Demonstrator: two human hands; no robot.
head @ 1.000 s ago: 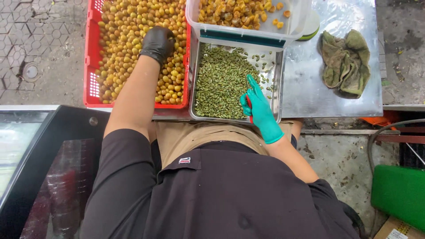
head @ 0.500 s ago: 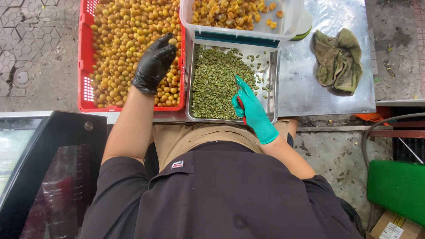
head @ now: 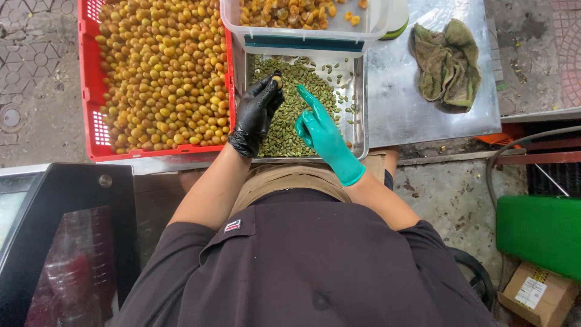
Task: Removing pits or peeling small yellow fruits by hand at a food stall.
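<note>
one small yellow-brown fruit (head: 277, 79) sits pinched in the left hand (head: 255, 118); right hand (head: 319, 130) released.

Steel table (head: 417, 109) in flat daylight, the landmark. Left of it: grey hexagon paving (head: 36, 72) with a round drain cover (head: 11, 117). Right: red patterned pavers (head: 566, 54). Below-right: stained concrete (head: 451, 200), green bin (head: 538, 233), cardboard box (head: 538, 297). Below-left: black glass-topped cabinet (head: 66, 242).
</note>
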